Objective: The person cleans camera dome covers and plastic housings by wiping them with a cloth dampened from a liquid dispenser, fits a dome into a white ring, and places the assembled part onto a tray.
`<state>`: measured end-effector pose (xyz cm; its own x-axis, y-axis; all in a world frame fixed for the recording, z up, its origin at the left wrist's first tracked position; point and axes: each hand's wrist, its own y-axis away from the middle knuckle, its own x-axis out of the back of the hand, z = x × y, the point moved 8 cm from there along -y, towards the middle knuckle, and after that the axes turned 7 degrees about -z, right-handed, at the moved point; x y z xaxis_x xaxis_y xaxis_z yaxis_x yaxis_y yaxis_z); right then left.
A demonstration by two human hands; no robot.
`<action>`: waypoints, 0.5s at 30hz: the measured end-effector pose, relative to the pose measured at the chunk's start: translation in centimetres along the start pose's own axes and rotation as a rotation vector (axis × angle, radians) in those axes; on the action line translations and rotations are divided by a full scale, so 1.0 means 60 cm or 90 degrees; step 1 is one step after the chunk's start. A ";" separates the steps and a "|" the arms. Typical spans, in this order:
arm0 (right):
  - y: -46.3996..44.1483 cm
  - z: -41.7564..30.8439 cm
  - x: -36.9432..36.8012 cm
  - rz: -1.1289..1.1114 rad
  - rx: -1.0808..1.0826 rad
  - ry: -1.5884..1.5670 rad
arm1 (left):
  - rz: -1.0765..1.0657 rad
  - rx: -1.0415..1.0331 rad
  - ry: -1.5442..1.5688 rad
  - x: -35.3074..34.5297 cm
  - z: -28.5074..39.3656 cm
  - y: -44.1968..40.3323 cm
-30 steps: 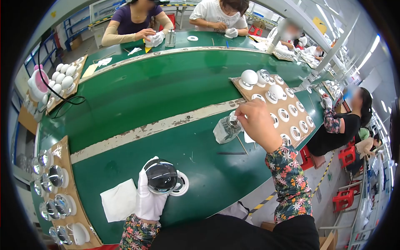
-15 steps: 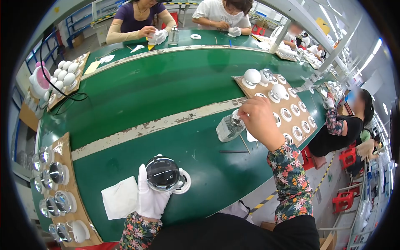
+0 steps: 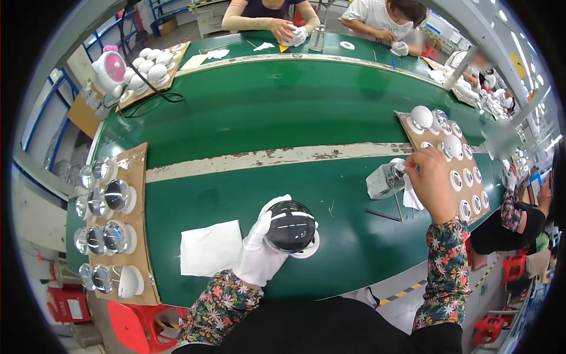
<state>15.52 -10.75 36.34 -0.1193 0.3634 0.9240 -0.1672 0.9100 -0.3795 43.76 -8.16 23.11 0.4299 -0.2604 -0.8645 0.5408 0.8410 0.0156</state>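
Still the bare right hand point(image 3: 433, 182) pinches a white wad point(image 3: 401, 167) at the clear square bottle point(image 3: 383, 182), seemingly unfinished there; the white-gloved left hand point(image 3: 258, 256) clasps a glossy dark sphere point(image 3: 290, 228).

1. Bench point(image 3: 354, 259): glossy green top, with a worn pale strip point(image 3: 265, 159) across the middle and a far strip point(image 3: 236, 62) beyond it.
2. Near side, left: left cardboard sheet point(image 3: 132, 165) along the end; flat white cloth point(image 3: 210, 249) near it, not touching.
3. Near side, right: clear bottle point(image 3: 385, 181); near its base, dark rod point(image 3: 383, 215), thin stick point(image 3: 399, 209) and white tissue point(image 3: 411, 196).
4. Right end: right cardboard sheet point(image 3: 467, 193), laid across the worn pale strip.
5. Far left: third cardboard sheet point(image 3: 172, 74); beside it, yellowish paper point(image 3: 193, 62) and crumpled cloth point(image 3: 218, 53).
6. Far edge: second bottle point(image 3: 317, 40), white ring point(image 3: 347, 45) and blue stick point(image 3: 394, 62), all apart.
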 end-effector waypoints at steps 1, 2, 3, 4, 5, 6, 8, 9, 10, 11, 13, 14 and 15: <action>0.001 0.001 0.000 0.001 -0.003 0.001 | -0.006 -0.008 -0.004 0.000 0.001 0.000; 0.001 0.002 0.000 0.003 -0.006 0.002 | -0.007 -0.009 -0.009 0.003 0.000 -0.001; 0.002 0.002 0.000 0.000 -0.006 0.002 | -0.007 -0.011 -0.014 0.007 -0.001 -0.001; 0.002 0.001 0.000 -0.003 -0.007 0.003 | -0.007 -0.011 -0.020 0.010 -0.001 -0.001; 0.002 0.001 0.000 -0.006 -0.008 0.003 | -0.020 -0.009 -0.029 0.008 0.000 -0.001; 0.002 0.001 0.000 -0.007 -0.007 0.003 | -0.034 -0.007 -0.038 0.006 0.000 -0.001; 0.003 -0.001 0.000 -0.009 -0.005 0.003 | -0.056 -0.009 -0.060 0.002 0.001 -0.001; 0.004 0.001 0.008 0.007 -0.024 -0.004 | -0.064 -0.014 -0.072 0.001 0.001 -0.001; 0.005 0.002 0.021 0.022 -0.044 -0.010 | -0.071 -0.018 -0.084 -0.001 0.001 -0.002; 0.006 0.003 0.033 0.036 -0.063 -0.017 | -0.063 -0.023 -0.093 0.001 0.000 -0.004; 0.014 -0.021 0.052 0.061 -0.097 -0.188 | -0.047 -0.032 -0.111 0.006 -0.003 -0.005; 0.022 -0.036 0.052 0.073 -0.116 -0.274 | -0.038 -0.032 -0.114 0.010 -0.004 -0.005; 0.026 -0.065 0.042 0.058 -0.068 -0.357 | -0.029 -0.031 -0.118 0.013 -0.005 -0.005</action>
<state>18.78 -7.65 38.26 -0.6342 0.3056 0.7102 -0.0361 0.9059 -0.4220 43.71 -8.46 22.25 0.5340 -0.3785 -0.7560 0.5291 0.8470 -0.0503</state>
